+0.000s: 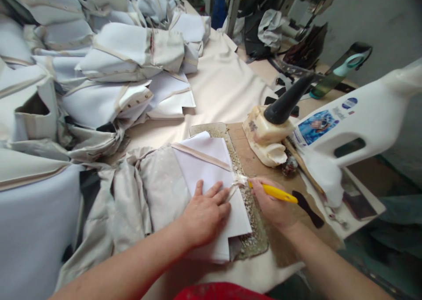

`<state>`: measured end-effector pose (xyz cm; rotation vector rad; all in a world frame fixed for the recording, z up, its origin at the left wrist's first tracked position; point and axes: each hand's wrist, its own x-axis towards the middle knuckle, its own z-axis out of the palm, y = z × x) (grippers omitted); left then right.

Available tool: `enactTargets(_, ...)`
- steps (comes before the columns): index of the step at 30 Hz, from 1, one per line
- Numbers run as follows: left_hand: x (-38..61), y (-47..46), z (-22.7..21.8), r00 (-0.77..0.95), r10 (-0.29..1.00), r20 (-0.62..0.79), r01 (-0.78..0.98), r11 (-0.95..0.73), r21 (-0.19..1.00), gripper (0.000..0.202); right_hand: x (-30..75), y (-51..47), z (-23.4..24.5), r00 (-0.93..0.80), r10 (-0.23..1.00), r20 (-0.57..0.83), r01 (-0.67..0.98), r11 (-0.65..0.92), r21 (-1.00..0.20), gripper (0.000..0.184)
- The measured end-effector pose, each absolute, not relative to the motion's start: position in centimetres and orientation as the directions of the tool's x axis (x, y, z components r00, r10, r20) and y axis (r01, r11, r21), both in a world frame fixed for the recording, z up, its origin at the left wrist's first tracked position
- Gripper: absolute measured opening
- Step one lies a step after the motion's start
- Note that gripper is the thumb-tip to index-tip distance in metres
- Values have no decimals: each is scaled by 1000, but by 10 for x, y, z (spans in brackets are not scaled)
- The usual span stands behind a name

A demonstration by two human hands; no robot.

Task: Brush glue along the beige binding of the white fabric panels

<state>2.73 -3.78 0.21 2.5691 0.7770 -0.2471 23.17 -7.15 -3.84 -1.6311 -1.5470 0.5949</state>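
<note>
My left hand (207, 212) lies flat with fingers spread on a white fabric-lined panel (204, 159). A beige strip (201, 155) runs slantwise across that panel, and grey cloth (165, 177) is joined to its left side. In my right hand (273, 207) is a brush with a yellow handle (277, 193); its whitish, caked bristle end touches the panel's right edge. Beneath the panel lies a board (257, 243) crusted with dried glue-like residue. My left fingertips are close to the bristles.
White and grey sewn pieces (112, 49) are heaped on the left. To the right stand a cut-open cream container with a black cone (286, 102) on it, a large white jug (369, 111) and a green bottle (339, 73). A dark flat piece (308, 210) lies on cardboard (237, 137).
</note>
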Motion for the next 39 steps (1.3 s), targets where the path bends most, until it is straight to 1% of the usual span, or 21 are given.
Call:
enactTargets(3,26,-36,5,816,497,-295,577,-714,396,31,231,-64,-38,87,987,138,580,62,-812,30)
enactTargets(5,25,-35,7,811,501,-304,586,-698,412,34,230,-58,-36,75,987,141,570,74,-818,31)
enactTargets(8,25,-31,11,811,490,-320,585,-685,435,37,229,-41,-34,146,970,192,565,78,-821,30)
enactTargets(10,25,-28,14,814,475,-333,580,-681,447,39,227,-25,-34,142,970,199,549,90,-831,30)
enactTargets(13,24,-23,18,816,456,-355,577,-671,465,42,222,8,-39,141,975,173,523,75,-849,31)
enactTargets(18,24,-13,27,832,417,-365,554,-658,510,47,210,76,-53,232,967,107,479,-17,-878,30)
enactTargets(21,20,3,35,850,409,-333,527,-662,532,43,205,109,-53,260,960,108,479,-31,-877,28)
enactTargets(22,17,13,38,848,437,-299,529,-672,518,40,205,116,-51,275,955,110,478,-36,-878,28)
enactTargets(23,12,26,40,833,491,-256,550,-683,480,37,206,120,-49,294,949,114,477,-42,-878,28)
enactTargets(25,1,58,44,741,651,-167,661,-663,350,40,211,120,-41,335,934,123,467,-51,-883,28)
enactTargets(26,-5,76,44,660,735,-158,743,-606,284,46,213,116,-36,359,925,126,444,-50,-895,29)
enactTargets(27,-11,95,43,560,806,-193,824,-515,238,55,217,110,-31,380,915,131,412,-41,-910,29)
enactTargets(28,-16,112,41,459,840,-289,886,-408,221,65,220,102,-26,397,908,137,377,-25,-926,30)
enactTargets(29,-20,128,39,381,828,-412,923,-316,220,71,223,94,-21,407,902,144,344,-6,-939,30)
enactTargets(30,-23,140,36,331,782,-528,943,-249,223,73,227,84,-17,407,901,151,320,15,-947,31)
enactTargets(31,-24,149,33,307,725,-617,951,-210,226,72,230,74,-13,406,900,158,305,30,-952,32)
enactTargets(32,-23,154,30,299,681,-668,954,-195,228,69,233,64,-10,404,901,162,303,35,-952,32)
enactTargets(33,-22,157,28,296,661,-689,955,-194,224,65,235,55,-8,408,900,156,302,29,-953,33)
enactTargets(36,-16,153,28,260,678,-688,966,-177,191,56,244,30,-4,439,890,123,303,-18,-953,33)
enactTargets(39,-19,144,50,268,709,-653,963,-184,195,46,255,9,2,444,885,140,307,-3,-952,32)
